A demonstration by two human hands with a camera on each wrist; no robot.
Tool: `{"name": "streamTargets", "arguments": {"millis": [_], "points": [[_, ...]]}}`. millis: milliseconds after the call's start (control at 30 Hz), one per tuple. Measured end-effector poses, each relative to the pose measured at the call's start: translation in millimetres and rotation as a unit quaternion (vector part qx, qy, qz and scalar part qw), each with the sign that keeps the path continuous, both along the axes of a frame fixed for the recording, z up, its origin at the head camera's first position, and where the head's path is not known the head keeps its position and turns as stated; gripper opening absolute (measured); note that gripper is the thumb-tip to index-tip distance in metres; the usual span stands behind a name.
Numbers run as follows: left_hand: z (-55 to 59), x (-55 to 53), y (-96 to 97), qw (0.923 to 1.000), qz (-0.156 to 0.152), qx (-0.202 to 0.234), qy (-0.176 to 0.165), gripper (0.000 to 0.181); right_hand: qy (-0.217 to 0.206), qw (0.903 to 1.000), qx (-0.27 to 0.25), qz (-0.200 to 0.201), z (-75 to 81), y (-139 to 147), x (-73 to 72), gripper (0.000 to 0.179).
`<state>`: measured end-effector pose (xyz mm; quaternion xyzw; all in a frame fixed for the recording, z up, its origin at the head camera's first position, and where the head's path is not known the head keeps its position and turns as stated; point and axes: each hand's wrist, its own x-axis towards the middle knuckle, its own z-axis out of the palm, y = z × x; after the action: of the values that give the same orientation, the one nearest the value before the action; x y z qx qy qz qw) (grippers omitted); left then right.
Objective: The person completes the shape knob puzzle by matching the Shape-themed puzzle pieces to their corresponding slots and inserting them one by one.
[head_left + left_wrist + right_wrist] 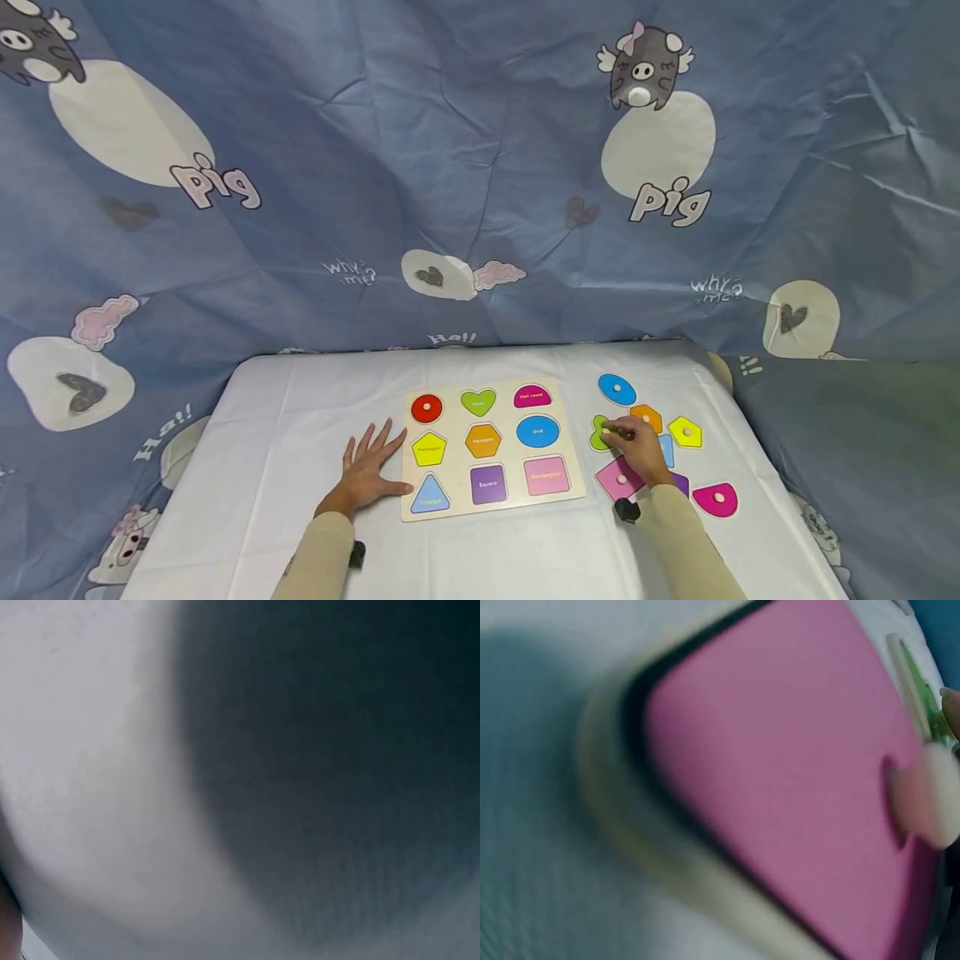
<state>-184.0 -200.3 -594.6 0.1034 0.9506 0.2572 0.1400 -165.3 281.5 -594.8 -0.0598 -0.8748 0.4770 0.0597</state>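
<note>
A wooden shape puzzle board [456, 476] lies on the white-covered table, with a knobbed red circle [427, 408] in its top left place. At its left edge my left hand [365, 473] rests with fingers spread, thumb right at the board's side. To the right of the board, my right hand [643, 448] pinches the green heart piece [597, 435] by its knob. In the right wrist view this green piece [922, 686] stands tilted beside a fingertip. Close below that hand is the pink rectangle piece [617, 481], its pale knob [926, 796] large in the right wrist view.
Around my right hand lie a blue oval [617, 401], an orange hexagon [651, 419], a yellow pentagon [686, 442], a light blue piece [667, 451], a purple piece [681, 482] and a magenta half round [715, 510]. A blue patterned cloth [465, 192] hangs behind the table.
</note>
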Motion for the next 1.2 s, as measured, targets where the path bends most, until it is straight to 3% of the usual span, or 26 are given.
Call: {"name": "streamTargets", "arguments": {"millis": [367,633,1200], "points": [[0.2,0.8,-0.7,1.0,-0.001,-0.003,0.008,0.103,-0.049,0.9979,0.042,0.01,0.2,2,-3.1,0.021],[3.9,0.9,0.2,1.0,0.002,-0.007,0.002,0.104,-0.045,0.9978,0.046,0.013,1.0,1,-2.6,0.02],[1.5,2.3,0.4,0.9999,0.005,0.002,0.011,0.103,-0.04,0.9977,0.042,-0.036,-3.4,-9,-4.2,0.019]]}}
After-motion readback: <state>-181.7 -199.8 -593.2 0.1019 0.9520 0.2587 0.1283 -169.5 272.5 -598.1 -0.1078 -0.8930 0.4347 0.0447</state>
